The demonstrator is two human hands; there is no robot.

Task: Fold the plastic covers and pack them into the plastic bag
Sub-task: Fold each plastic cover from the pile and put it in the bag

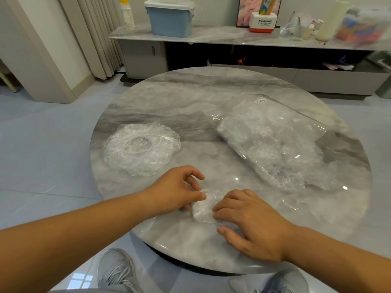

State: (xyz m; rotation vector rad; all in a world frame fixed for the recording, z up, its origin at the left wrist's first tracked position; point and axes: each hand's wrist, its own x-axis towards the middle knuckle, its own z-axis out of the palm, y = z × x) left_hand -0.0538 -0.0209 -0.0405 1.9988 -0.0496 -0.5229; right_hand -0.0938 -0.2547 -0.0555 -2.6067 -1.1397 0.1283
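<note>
A round, grey-veined marble surface [190, 98] fills the middle of the view, with a pale tiled floor around it. Behind it runs a long low cabinet [317, 79] with a marble top of the same kind.

On the right half of the surface lies the plastic bag [275, 140], clear and bulging with crumpled clear covers, set at a slant with its near end toward the right edge. Well apart from it, on the left half, sits a pile of unfolded plastic covers [141, 149] – round, crinkled at the rim, spread flat.

A blue storage box [170, 20] with a white lid stands on the cabinet top. To its left is a stack of paper cups [127, 15], and to its right a small white and red box [262, 23].

At the near edge of the surface both bare forearms reach in. The right hand [249, 223] lies flat with its fingers spread and nearly straight, their tips pressing on the right side of a folded cover [204, 210], the thumb resting on the surface beside it. The left hand [175, 191] is curled – thumb and lower fingers pinch the left edge of that same cover, the forefinger bent above it.

The folded cover is a small, whitish strip between the two hands, close to the near rim. Below, two grey laced shoes [118, 271] show on the floor.
</note>
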